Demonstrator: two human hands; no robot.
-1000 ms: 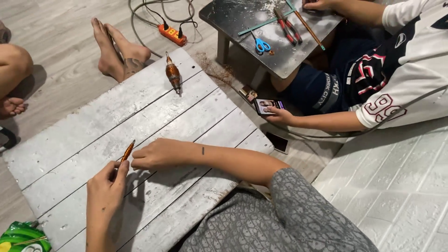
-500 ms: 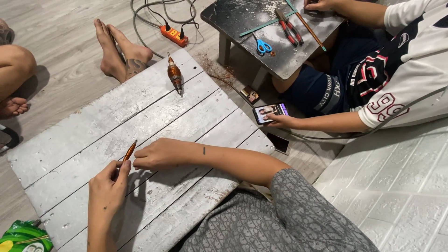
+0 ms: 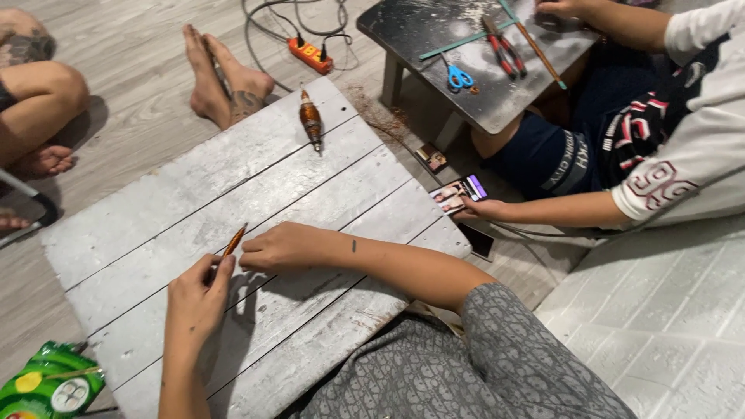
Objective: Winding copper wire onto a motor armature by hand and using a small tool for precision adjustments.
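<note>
Seen from above at centre frame: left hand (image 3: 198, 295) pinching a thin orange-brown stick (image 3: 233, 240) by its lower end, tip angled toward the upper right, just over a grey plank board (image 3: 155, 209) laid on the floor. Right hand (image 3: 275, 247) lying beside it, fingers curled loosely and pressed near the stick's tip – touching or only just beside, hard to tell from here. Further up the board, near its top edge, a copper-wound motor core (image 3: 311, 120), well apart from both hands. Upper left: bare feet (image 3: 225, 74) of another person beside the board. Upper right: a second person in a white shirt, one hand on a phone (image 3: 459, 192) resting by the board's right corner, the other at a dark low table (image 3: 473, 54) carrying blue-handled scissors (image 3: 459, 76) and red-handled pliers (image 3: 503, 48). An orange power strip (image 3: 310, 54) with cables at top centre; a green snack bag (image 3: 46, 384) at lower left. Likely risks – a stick this thin, held only at one end, could slip from the pinch or snap under pressure from the right hand; the motor core, lying loose and rounded, could roll off the board's edge if the planks are jolted
</note>
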